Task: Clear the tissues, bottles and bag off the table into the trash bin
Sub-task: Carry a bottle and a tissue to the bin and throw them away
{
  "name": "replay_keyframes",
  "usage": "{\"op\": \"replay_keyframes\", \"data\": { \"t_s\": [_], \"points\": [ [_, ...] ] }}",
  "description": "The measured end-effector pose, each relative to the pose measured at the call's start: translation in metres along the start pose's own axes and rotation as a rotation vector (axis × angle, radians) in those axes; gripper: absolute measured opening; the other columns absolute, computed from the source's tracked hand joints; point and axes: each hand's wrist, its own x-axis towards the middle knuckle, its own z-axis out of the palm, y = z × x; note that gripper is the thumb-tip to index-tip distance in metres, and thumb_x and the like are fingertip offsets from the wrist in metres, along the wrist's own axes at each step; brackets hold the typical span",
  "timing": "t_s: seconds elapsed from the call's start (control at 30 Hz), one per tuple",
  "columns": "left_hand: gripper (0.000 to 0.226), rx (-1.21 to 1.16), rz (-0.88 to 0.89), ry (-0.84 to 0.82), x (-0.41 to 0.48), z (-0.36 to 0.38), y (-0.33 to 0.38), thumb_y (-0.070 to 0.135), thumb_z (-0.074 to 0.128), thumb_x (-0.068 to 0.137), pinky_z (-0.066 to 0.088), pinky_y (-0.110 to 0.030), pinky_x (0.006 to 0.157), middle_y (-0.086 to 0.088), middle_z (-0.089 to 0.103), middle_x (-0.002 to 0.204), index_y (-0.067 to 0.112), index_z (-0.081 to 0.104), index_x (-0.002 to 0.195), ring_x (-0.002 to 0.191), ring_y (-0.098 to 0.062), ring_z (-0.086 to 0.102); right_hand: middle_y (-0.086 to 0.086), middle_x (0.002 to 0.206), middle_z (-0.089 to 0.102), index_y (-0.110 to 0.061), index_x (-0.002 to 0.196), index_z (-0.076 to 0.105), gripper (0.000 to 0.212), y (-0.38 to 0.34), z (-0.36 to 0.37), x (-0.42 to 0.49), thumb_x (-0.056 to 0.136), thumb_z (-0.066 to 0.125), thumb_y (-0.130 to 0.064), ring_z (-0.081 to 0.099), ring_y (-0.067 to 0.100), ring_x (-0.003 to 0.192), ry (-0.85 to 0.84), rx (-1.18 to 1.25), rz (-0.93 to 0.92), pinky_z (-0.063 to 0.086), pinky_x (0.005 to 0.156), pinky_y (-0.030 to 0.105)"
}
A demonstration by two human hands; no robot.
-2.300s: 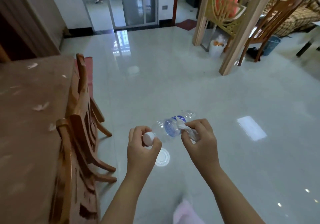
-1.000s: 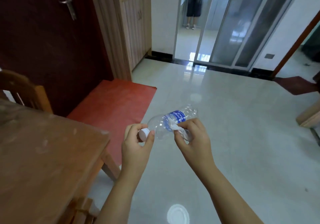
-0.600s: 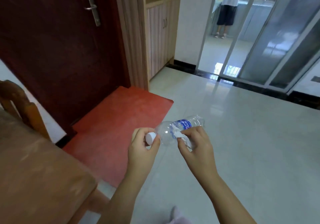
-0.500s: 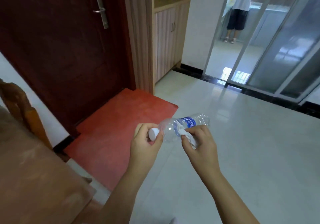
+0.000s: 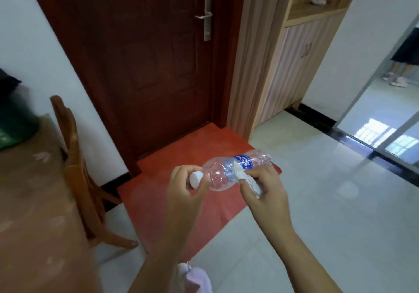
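Far left, worktop [image 5: 34,202], brown wood, blurry, with a dark green thing [image 5: 13,120] on its far end; bag or bin, can't tell. A few small white tissue scraps [image 5: 42,156] lie on the worktop near it. Just right of the worktop is a wooden chair [image 5: 77,168], its back against the worktop edge and one leg out on the floor. Behind it is a white wall, then a dark red door [image 5: 147,66] with a metal handle [image 5: 205,16]. A red mat [image 5: 181,202] lies on the floor in front of the door. Over the mat, my left hand [image 5: 186,193] has its fingers curled round the white cap [image 5: 196,179] of the clear plastic bottle [image 5: 220,175]. The bottle is in the air, lying sideways and crumpled, cap end left, base pointing far right, blue label round the middle. My right hand [image 5: 265,193] grasps the bottle at the label and pinches a crumpled white tissue [image 5: 249,180] against it. Something pink [image 5: 195,279] is at the bottom edge between my arms; can't tell what. Right of the door is a light wood cabinet [image 5: 294,54] with an open shelf on top. Far right are a glass sliding door [image 5: 385,116] and glossy pale floor tiles [image 5: 340,213].
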Motion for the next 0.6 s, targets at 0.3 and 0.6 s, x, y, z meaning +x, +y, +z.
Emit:
{"op": "replay_keyframes", "data": {
  "t_s": [0.3, 0.6],
  "points": [
    [0.012, 0.083, -0.005, 0.225, 0.169, -0.041, -0.056, 0.036, 0.062, 0.075, 0.042, -0.007, 0.063, 0.008, 0.060, 0.085, 0.036, 0.053, 0.083, 0.078, -0.004, 0.057, -0.002, 0.077, 0.055, -0.011, 0.077, 0.063, 0.007, -0.026, 0.132, 0.159, 0.074, 0.060, -0.017, 0.049, 0.007, 0.076, -0.146, 0.038, -0.195, 0.035, 0.070, 0.009],
    [0.010, 0.186, -0.170, 0.355, 0.236, -0.069, -0.104, 0.026, 0.065, 0.082, 0.042, -0.007, 0.061, 0.004, 0.060, 0.085, 0.028, 0.056, 0.084, 0.078, -0.003, 0.056, 0.002, 0.079, 0.057, -0.008, 0.080, 0.065, 0.014, -0.013, 0.234, 0.226, 0.074, 0.061, -0.020, 0.052, 0.010, 0.077, -0.289, 0.184, -0.223, 0.040, 0.068, 0.014]
  ]
}}
